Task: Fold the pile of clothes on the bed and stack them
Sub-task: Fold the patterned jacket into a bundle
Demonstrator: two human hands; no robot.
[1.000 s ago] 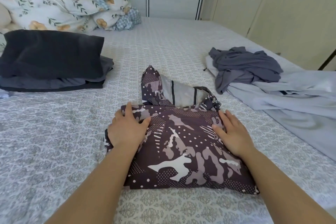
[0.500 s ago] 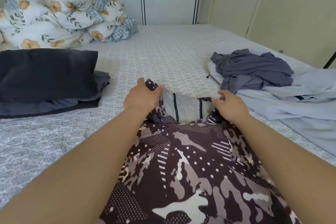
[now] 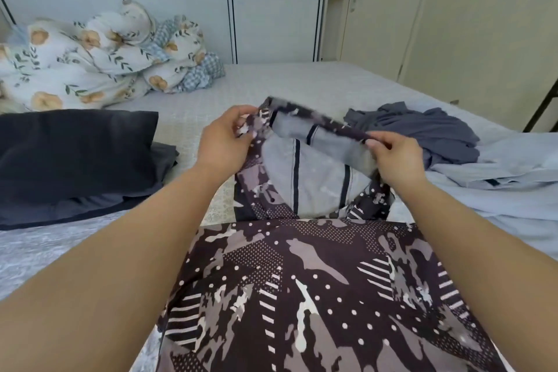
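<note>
Two hands, left hand (image 3: 225,142) and right hand (image 3: 395,157), each pinch one patterned garment's (image 3: 317,296) far edge, two dark folded pieces (image 3: 75,145) left.

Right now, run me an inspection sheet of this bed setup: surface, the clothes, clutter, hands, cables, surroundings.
Surface: bed with a pale patterned cover.
Job's things: patterned jacket spread in front, its hood lifted; folded dark stack at left; unfolded grey garment and pale blue shirt at right.
Clutter: floral bedding bundled at the far left.
Hands: left hand grips the hood's left edge; right hand pinches its right edge.
Cables: nothing seen.
Surroundings: cabinet beyond the bed; cream wardrobe doors at right.
</note>
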